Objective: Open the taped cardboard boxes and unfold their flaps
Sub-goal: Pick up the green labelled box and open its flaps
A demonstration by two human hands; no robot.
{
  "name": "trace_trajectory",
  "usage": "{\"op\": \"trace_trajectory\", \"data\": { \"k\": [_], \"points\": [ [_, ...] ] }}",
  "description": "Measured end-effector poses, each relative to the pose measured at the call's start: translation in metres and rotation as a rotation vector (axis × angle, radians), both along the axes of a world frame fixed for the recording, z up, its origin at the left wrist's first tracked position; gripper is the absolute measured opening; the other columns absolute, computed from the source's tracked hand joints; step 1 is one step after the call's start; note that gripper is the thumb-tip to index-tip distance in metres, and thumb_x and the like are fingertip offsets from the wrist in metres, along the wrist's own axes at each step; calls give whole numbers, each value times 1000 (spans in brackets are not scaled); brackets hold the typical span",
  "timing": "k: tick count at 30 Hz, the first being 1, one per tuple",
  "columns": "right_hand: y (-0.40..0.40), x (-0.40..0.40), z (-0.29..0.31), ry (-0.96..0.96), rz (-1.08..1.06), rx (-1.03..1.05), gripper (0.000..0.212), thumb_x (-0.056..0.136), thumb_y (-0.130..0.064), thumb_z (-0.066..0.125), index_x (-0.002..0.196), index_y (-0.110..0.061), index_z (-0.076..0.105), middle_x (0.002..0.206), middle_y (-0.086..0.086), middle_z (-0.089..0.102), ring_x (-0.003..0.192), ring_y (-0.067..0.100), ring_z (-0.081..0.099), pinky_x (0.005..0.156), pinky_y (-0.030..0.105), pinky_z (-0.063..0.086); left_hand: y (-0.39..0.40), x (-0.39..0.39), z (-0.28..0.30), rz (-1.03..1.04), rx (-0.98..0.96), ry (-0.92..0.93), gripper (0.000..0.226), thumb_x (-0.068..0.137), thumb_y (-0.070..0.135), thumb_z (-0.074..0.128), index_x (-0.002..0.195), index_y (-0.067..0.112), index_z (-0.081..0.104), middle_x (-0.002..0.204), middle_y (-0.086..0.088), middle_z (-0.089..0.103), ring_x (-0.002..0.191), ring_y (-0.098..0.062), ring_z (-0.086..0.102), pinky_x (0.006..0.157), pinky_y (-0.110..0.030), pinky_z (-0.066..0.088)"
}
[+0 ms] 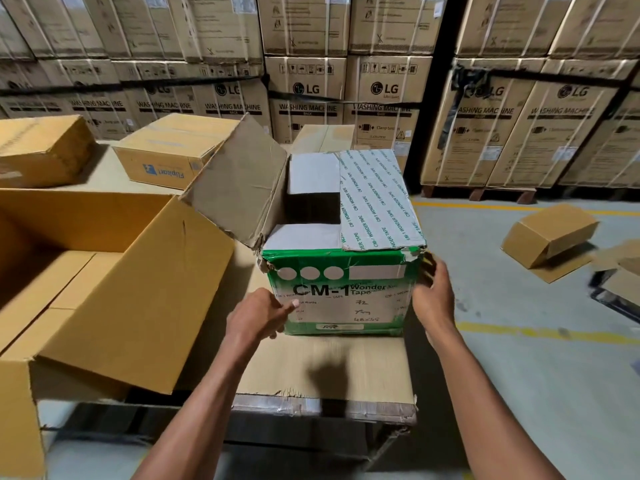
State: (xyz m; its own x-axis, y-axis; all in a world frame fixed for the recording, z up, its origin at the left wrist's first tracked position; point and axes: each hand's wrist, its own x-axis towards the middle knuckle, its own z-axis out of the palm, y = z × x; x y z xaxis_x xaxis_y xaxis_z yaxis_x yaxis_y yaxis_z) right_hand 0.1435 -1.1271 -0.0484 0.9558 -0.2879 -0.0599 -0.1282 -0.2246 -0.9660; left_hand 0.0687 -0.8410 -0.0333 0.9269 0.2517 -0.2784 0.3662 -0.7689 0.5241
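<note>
A green and white box marked CM-1 Wonder Tape [346, 296] stands on a cardboard-covered table [329, 368]. Its left brown flap [239, 181] is raised and leans left. The right flap [377, 199], printed with tape lettering, lies flat over the top. Two grey inner flaps show beside a dark gap. My left hand [258, 315] touches the box's lower left front corner with loosely curled fingers. My right hand [433, 292] grips the box's front right edge just below the top corner.
A large open yellow-brown box [114, 282] stands at the left, close to the raised flap. A Flipkart box [166, 154] and another closed box [38, 150] sit behind. An opened box [547, 237] lies on the floor at the right. Stacked washing machine cartons [346, 81] form the back wall.
</note>
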Motion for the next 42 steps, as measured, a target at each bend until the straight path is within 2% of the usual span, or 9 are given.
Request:
{"op": "trace_trajectory", "data": {
  "k": [6,9,12,14,20,28,33,37,42],
  "points": [
    [14,0,50,-330,-93,116,36,101,-7,47,136,-15,55,133,5,63,119,17,61,98,35,52,-18,0,80,-115,-119,-617,35,93,55,57,76,27,70,72,9,73,63,-8,70,59,-38,62],
    [22,-1,50,-356,-54,84,30,102,-18,52,131,-20,59,129,3,64,113,20,63,91,38,55,-7,24,88,-93,4,-802,27,96,46,59,103,25,73,103,4,74,93,-11,67,79,-44,60],
    [21,-4,47,-354,-36,7,29,101,-24,54,130,-27,60,131,2,61,109,17,63,86,39,58,15,55,81,7,81,-529,31,94,33,61,125,33,64,141,0,55,124,-24,54,104,-56,45],
    [18,-5,45,-353,-23,-16,29,102,-24,54,130,-27,59,132,2,60,107,16,62,83,38,59,23,63,78,73,-79,-374,45,88,27,55,132,34,59,151,-2,46,126,-30,54,94,-59,53],
    [14,-4,49,-343,-34,-75,30,99,-25,57,129,-27,60,131,-1,62,112,17,60,90,43,56,17,63,68,123,-297,-316,49,98,14,53,146,22,49,151,-7,49,112,-22,61,62,-25,54],
    [59,-11,92,-672,13,-360,23,94,-15,59,115,-17,66,117,1,65,107,16,57,90,32,48,17,57,65,132,-324,-332,55,98,11,49,150,26,43,155,-15,42,128,-31,55,88,-39,58],
    [119,-34,118,-246,677,-493,31,99,-36,56,127,-23,61,119,-2,64,106,15,62,88,32,54,18,60,59,127,-306,-361,58,95,6,46,150,25,44,151,-15,47,104,-16,54,65,-21,51],
    [152,-35,112,-85,688,-839,67,98,-62,41,142,-12,50,148,14,46,145,34,31,115,49,29,25,61,52,124,-323,-371,57,96,6,43,148,29,46,150,-15,49,113,-19,54,70,-24,52],
    [165,-26,117,50,654,-848,80,94,-75,31,134,-11,58,141,20,53,133,38,43,107,51,37,29,62,48,89,-353,-390,51,98,14,48,147,29,48,148,-14,50,112,-21,57,62,-17,48]
  ]
}}
